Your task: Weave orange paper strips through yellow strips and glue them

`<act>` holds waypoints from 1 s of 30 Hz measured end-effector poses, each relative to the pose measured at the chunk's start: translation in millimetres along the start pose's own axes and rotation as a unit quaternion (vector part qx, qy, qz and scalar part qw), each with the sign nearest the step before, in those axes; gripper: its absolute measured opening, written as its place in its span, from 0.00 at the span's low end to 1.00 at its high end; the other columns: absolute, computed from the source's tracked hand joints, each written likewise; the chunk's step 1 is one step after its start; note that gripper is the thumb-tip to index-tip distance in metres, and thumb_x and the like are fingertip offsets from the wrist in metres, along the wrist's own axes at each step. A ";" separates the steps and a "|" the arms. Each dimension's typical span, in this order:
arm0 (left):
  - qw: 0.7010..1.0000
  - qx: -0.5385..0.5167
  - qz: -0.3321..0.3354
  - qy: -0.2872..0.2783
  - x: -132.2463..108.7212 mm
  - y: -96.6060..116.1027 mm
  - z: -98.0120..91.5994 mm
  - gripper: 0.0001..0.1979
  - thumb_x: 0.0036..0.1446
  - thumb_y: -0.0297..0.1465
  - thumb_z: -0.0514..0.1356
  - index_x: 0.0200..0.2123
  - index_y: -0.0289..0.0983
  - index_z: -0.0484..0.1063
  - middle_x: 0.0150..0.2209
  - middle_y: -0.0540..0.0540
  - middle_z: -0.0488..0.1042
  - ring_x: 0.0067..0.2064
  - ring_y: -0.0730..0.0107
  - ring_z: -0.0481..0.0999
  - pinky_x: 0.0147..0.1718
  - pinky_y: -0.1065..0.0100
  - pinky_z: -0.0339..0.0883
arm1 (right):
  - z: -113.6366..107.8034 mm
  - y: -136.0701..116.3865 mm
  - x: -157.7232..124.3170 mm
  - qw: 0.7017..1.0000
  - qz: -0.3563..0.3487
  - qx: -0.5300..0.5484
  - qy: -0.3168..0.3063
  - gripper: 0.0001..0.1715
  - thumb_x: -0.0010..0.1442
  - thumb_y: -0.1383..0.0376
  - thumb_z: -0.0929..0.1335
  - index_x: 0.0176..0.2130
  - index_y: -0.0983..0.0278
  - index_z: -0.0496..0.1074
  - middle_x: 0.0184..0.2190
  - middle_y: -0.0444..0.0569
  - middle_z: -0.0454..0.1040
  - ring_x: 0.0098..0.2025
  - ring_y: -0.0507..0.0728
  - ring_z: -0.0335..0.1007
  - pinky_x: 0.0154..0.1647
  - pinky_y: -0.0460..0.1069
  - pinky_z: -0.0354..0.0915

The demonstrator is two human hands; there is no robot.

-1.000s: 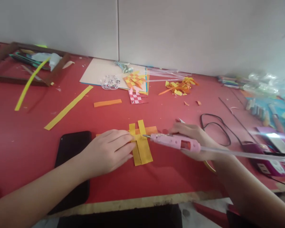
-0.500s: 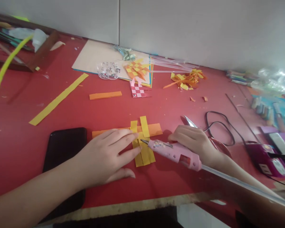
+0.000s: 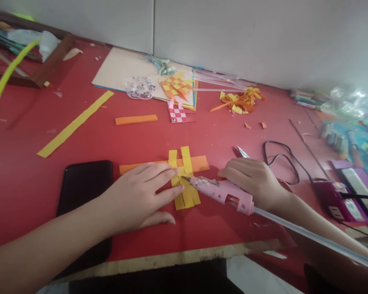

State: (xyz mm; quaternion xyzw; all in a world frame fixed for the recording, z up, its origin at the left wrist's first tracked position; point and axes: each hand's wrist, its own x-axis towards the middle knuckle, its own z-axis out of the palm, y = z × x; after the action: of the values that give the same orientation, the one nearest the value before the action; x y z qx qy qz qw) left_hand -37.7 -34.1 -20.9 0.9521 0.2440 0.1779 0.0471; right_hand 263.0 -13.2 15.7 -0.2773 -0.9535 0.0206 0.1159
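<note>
My left hand (image 3: pixel 141 196) lies flat with fingers stretched out, pressing on the woven yellow and orange paper strips (image 3: pixel 185 179) on the red table (image 3: pixel 202 134). My right hand (image 3: pixel 254 181) grips a pink glue gun (image 3: pixel 221 190) with a clear glue stick trailing from its back. The gun's metal tip touches the yellow strips close to my left fingertips.
A black phone (image 3: pixel 82 192) lies left of my left wrist. Scissors (image 3: pixel 243 153) and a black cord (image 3: pixel 279 159) lie behind my right hand. Loose yellow (image 3: pixel 75 124) and orange (image 3: pixel 136 119) strips, a pink woven piece (image 3: pixel 178 114), card sheets and scraps sit farther back.
The view has tilted and shifted slightly. The glue gun's back end has dropped lower and its tip stays on the strips. My left fingers have spread flatter over the paper.
</note>
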 end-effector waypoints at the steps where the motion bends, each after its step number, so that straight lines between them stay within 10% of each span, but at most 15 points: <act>1: 1.000 -0.001 0.000 -0.001 0.1 0.0 0.1 0.25 0.62 0.49 0.55 0.53 0.38 0.73 0.55 0.35 0.72 0.54 0.46 0.71 0.49 0.49 0.69 | -0.7 0.7 0.5 1.000 -0.002 -0.001 -0.006 0.07 0.64 0.68 0.59 0.33 0.63 0.63 0.23 0.46 0.66 0.25 0.53 0.60 0.26 0.49 0.51; 30: 1.000 -0.027 -0.010 -0.005 -1.5 0.5 2.8 0.26 0.59 0.49 0.59 0.52 0.37 0.72 0.56 0.35 0.70 0.55 0.45 0.69 0.50 0.47 0.68 | -11.2 14.4 12.7 0.998 0.007 -0.015 -0.068 0.05 0.50 0.63 0.61 0.27 0.60 0.56 0.21 0.43 0.61 0.22 0.52 0.51 0.22 0.49 0.45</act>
State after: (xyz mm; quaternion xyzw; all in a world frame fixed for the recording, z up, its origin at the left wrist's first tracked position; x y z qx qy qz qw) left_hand -37.7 -35.3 -23.9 0.9489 0.2483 0.1794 0.0755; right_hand 262.8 5.5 27.8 -0.2833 -0.9576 0.0262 0.0461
